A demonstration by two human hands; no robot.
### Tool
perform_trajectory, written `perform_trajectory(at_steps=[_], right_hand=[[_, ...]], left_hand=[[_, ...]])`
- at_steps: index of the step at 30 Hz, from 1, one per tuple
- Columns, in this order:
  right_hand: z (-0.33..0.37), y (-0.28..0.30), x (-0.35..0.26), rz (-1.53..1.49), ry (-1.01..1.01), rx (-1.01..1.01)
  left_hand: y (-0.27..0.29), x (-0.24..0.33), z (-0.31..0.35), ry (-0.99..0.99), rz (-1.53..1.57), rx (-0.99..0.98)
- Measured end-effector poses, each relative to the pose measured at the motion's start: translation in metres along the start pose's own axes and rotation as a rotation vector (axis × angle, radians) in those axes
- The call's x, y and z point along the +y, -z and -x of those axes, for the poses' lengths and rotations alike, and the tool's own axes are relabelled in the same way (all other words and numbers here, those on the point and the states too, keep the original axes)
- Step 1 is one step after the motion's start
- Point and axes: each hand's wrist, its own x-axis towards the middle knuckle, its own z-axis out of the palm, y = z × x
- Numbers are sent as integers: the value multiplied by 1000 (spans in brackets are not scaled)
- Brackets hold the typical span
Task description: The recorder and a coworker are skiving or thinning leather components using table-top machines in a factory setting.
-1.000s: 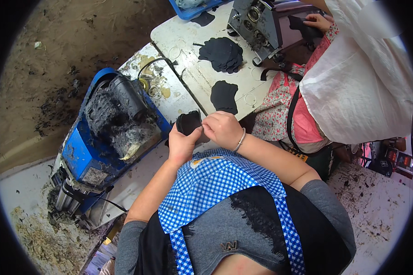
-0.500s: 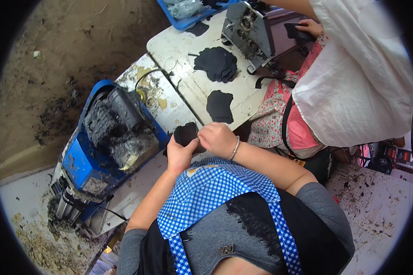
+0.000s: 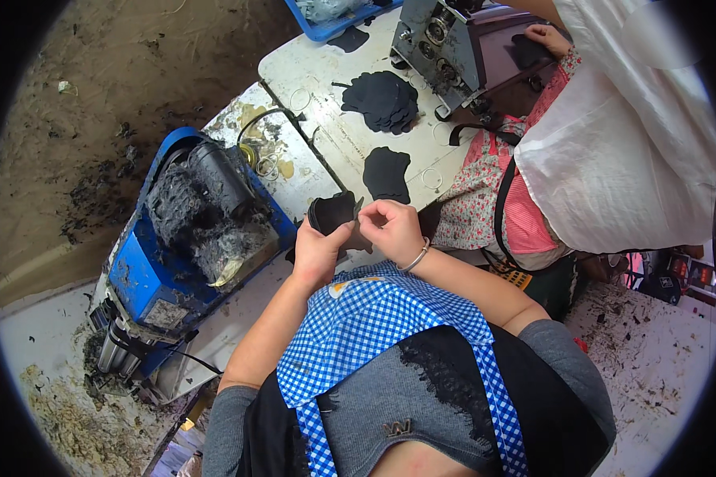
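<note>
My left hand (image 3: pixel 318 253) is wrapped round a curled stack of thin black cut pieces (image 3: pixel 332 211), with the thumb on top. At the stack's right edge my right hand (image 3: pixel 394 232) is closed in a pinch, thumb against forefinger, on the raised edge of one piece. Whether these are leather or cloth I cannot tell. Just beyond my hands a smaller set of black cut pieces (image 3: pixel 387 173) lies flat on the white table (image 3: pixel 326 147). Farther off is a thicker fanned pile of black pieces (image 3: pixel 380 102).
To my left stands a blue machine (image 3: pixel 139 282) with a dark roller, heaped with grey fluff. A grey metal machine (image 3: pixel 441 56) is at the back right, beside a co-worker in a white covering (image 3: pixel 612 159), whose hand (image 3: pixel 549 38) holds a black piece. A blue crate (image 3: pixel 320 32) sits at the back.
My right hand has shifted right, its fingers opening slightly into a pinch, and a piece's edge now stands up from the stack. The co-worker's black piece has moved over the machine's plate.
</note>
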Motion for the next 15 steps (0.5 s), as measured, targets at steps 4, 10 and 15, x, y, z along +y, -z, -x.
perform_trajectory(at_steps=[4,10,15], right_hand=[[0,-4,11,-105,-97,-26],[2,-7,16,-199,-165,-48],[-1,1,8,-212,-170,-18]], left_hand=[[4,1,1,29,40,0],[10,2,2,158,149,-13],[11,-4,0,33,27,15]])
